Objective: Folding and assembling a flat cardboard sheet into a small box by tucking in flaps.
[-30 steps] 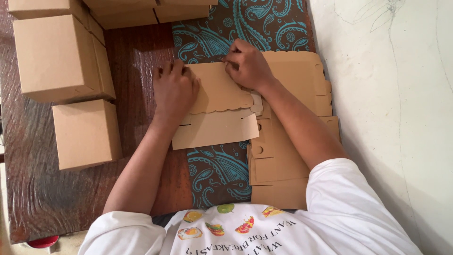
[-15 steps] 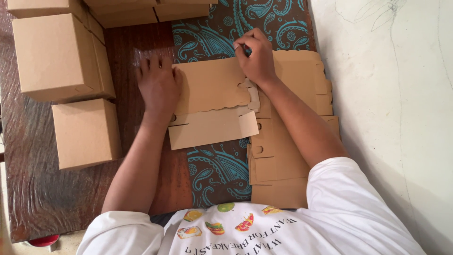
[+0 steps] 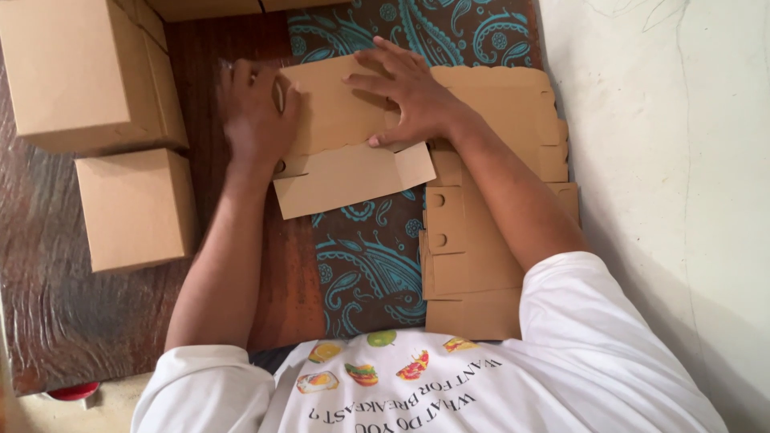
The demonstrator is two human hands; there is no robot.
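A flat brown cardboard box blank (image 3: 345, 172) lies partly folded across the wooden table and a teal paisley cloth (image 3: 369, 265). My left hand (image 3: 255, 112) curls around the blank's left edge, fingers over the fold. My right hand (image 3: 405, 92) lies flat on the blank's upper panel with its fingers spread, pressing down. A lower flap of the blank sticks out toward me below both hands.
A stack of flat cardboard blanks (image 3: 489, 240) lies under my right forearm. Two assembled brown boxes stand at the left, a large one (image 3: 80, 72) and a smaller one (image 3: 132, 208). More boxes line the far edge. A pale wall (image 3: 666, 160) runs along the right.
My right hand has left the blank's far edge and now lies flat on the panel with its fingers spread. My left hand has slid to the blank's left edge, and the panel has folded over.
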